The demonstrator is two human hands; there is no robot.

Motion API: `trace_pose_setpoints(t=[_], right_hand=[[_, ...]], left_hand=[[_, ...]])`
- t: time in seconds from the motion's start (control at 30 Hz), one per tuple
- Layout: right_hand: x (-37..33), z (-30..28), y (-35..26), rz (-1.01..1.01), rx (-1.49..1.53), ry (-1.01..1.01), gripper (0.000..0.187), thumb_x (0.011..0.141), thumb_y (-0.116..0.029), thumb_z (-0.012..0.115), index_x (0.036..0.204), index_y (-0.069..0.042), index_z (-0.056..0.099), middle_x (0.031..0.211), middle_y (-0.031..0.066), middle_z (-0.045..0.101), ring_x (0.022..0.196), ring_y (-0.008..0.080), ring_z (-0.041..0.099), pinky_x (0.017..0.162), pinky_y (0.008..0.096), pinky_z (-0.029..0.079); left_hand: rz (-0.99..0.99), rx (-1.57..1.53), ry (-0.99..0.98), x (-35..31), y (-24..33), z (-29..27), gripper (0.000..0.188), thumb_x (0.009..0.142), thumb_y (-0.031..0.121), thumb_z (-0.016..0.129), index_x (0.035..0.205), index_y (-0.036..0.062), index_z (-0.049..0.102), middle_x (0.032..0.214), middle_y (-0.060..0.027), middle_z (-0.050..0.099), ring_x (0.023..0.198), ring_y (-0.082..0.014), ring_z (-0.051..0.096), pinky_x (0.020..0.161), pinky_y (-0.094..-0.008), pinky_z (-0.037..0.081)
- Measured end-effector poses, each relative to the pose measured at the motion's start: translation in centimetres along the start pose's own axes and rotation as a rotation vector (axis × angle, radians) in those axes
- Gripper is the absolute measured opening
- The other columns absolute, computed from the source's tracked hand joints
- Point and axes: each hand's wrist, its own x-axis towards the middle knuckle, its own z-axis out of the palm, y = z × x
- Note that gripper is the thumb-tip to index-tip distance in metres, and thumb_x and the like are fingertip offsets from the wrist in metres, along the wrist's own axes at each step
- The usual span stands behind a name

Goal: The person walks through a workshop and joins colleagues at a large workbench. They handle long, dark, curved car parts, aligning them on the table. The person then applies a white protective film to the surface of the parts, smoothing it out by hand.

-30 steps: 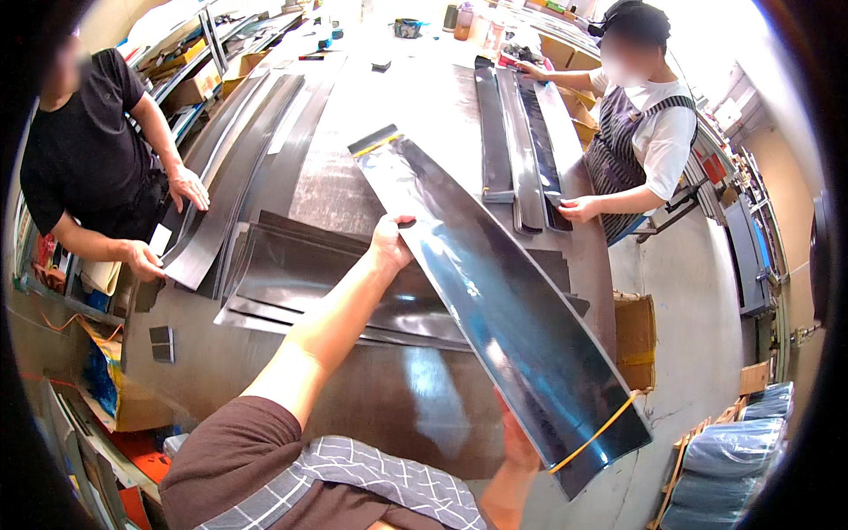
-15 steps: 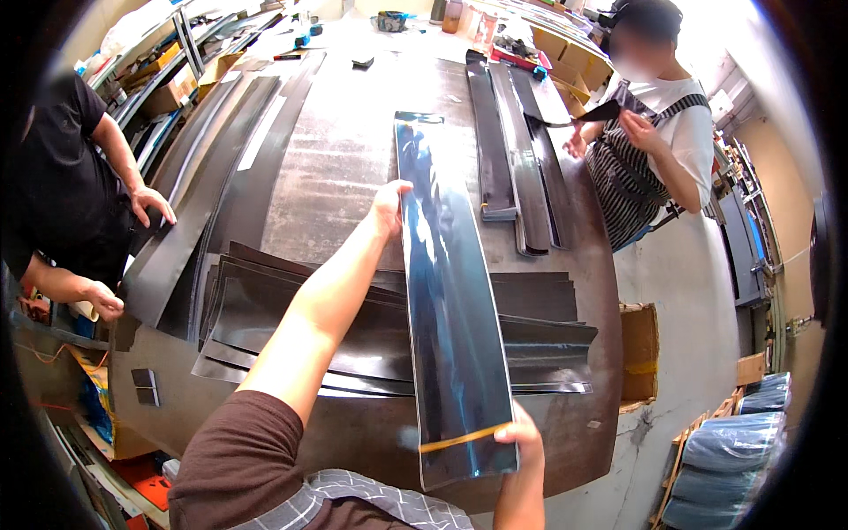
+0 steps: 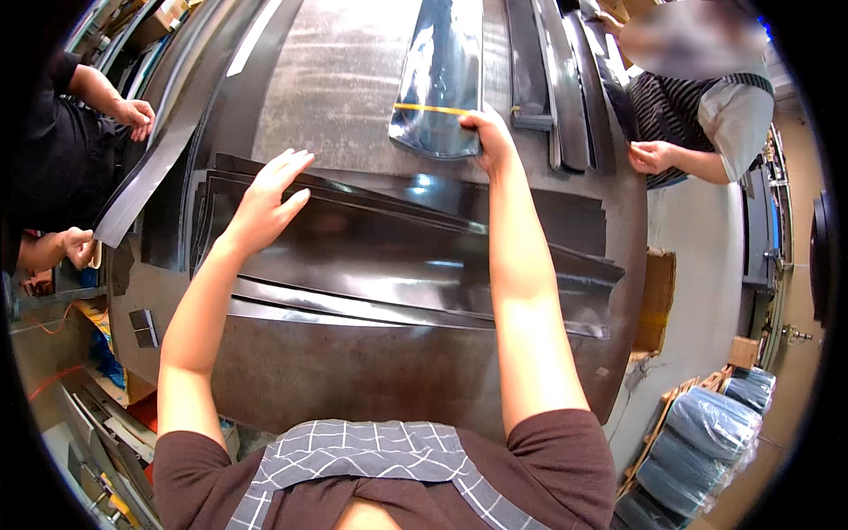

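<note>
A long, glossy, dark bundle wrapped in clear film (image 3: 437,66) lies lengthwise toward the far side of the table, with a yellow band (image 3: 428,109) around its near end. My right hand (image 3: 488,140) grips the bundle's near right corner, thumb on top; the fingers underneath are partly hidden. My left hand (image 3: 272,201) holds nothing. Its fingers are stretched out and the thumb stands apart, over the left part of a loose pile of dark, shiny sheets (image 3: 380,252). That pile spreads across the table between me and the bundle.
Dark strips (image 3: 565,97) lie in a row right of the bundle; others (image 3: 234,97) lie at the left. A co-worker's hand (image 3: 79,247) holds a strip at the left. Another co-worker's hand (image 3: 652,157) touches a strip at the right. Wrapped rolls (image 3: 707,442) stand lower right.
The bundle has moved away from me and come down toward the far table. My left hand has let go of it and drawn back left; my right hand has reached forward with its near end.
</note>
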Motion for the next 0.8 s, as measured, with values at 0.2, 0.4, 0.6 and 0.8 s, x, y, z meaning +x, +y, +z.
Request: trace_pose_setpoints(t=[0.2, 0.4, 0.6, 0.8], right_hand=[[-8.4, -0.1, -1.8, -0.283, -0.908, 0.244, 0.062, 0.079, -0.024, 0.069, 0.130, 0.003, 0.046, 0.108, 0.0242, 0.064, 0.101, 0.0323, 0.063, 0.088, 0.0376, 0.048], [-18.7, -6.1, -5.0, 0.149, -1.475, -0.223, 0.052, 0.063, -0.028, 0.079, 0.105, -0.001, 0.064, 0.103, 0.0182, 0.066, 0.099, 0.0306, 0.063, 0.087, 0.0371, 0.049], [-17.7, -7.9, -5.0, 0.413, -1.619, -0.347, 0.031, 0.057, -0.017, 0.075, 0.085, -0.004, 0.068, 0.085, 0.0161, 0.068, 0.084, 0.0310, 0.066, 0.076, 0.0393, 0.052], [-20.6, -7.9, -4.4, 0.241, -1.593, -0.445, 0.020, 0.066, -0.014, 0.071, 0.083, -0.004, 0.068, 0.081, 0.0186, 0.066, 0.079, 0.0356, 0.064, 0.073, 0.0415, 0.051]], left_hand=[[0.039, 0.290, -0.088, -2.5, 0.4, 0.4, 0.061, 0.077, 0.013, 0.070, 0.133, 0.0059, 0.048, 0.144, -0.0142, 0.040, 0.139, -0.0327, 0.028, 0.114, -0.0454, 0.023], [0.186, 0.340, -0.257, 2.7, 1.9, 3.2, 0.066, 0.068, 0.025, 0.079, 0.125, 0.0070, 0.053, 0.127, -0.0122, 0.054, 0.125, -0.0307, 0.045, 0.105, -0.0427, 0.035], [-0.108, 0.393, -0.601, 7.2, 4.0, 3.7, 0.048, 0.062, 0.028, 0.079, 0.101, 0.0069, 0.061, 0.095, -0.0141, 0.066, 0.095, -0.0320, 0.063, 0.080, -0.0393, 0.049], [-0.089, 0.492, -0.843, 4.9, 4.9, 2.1, 0.026, 0.065, 0.025, 0.074, 0.086, 0.0088, 0.070, 0.081, -0.0168, 0.067, 0.080, -0.0338, 0.065, 0.073, -0.0413, 0.050]])
